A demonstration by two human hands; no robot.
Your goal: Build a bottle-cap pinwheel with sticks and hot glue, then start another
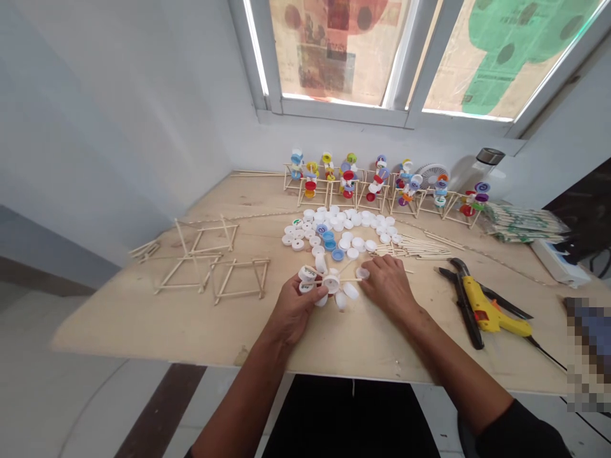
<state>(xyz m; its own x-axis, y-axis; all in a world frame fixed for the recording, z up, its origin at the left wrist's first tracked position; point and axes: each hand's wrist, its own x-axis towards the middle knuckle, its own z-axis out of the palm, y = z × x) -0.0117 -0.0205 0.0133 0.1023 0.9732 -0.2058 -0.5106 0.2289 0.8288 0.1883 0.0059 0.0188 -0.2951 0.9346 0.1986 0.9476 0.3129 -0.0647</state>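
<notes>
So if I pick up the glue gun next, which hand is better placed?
Probably the right hand: it's nearer the yellow glue gun, while the left hand is holding the wheel of white caps.

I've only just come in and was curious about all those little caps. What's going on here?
A person's left hand holds a wheel-like piece of white caps and thin sticks. The right hand is beside it, at a white cap near a stick's end. Loose caps lie beyond the hands. Stick frames stand to the left, finished-looking colorful cap wheels line the back, and a yellow glue gun lies right.
</notes>
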